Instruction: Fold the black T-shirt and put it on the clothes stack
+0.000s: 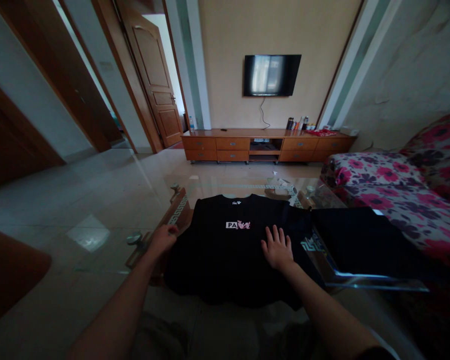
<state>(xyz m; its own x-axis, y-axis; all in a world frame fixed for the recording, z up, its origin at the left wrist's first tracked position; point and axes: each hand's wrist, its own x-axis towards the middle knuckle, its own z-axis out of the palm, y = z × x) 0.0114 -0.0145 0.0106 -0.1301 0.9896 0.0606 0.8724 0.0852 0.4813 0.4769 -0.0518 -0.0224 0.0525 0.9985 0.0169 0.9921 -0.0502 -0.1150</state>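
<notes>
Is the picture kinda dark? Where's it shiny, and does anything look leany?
Head view: dim, so folds in the black fabric T-shirt are hard to see; head view: pale glare on the flat black television, bright patch on the glossy pale tiled floor; head view: the brown wooden door leans, probably from lens distortion.

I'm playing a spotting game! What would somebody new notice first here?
Probably the black shirt spread on the glass table, with the right hand flat on it and the left hand at its left edge. Next, perhaps, the pink-flowered sofa on the right, and the TV on the far wall.
</notes>
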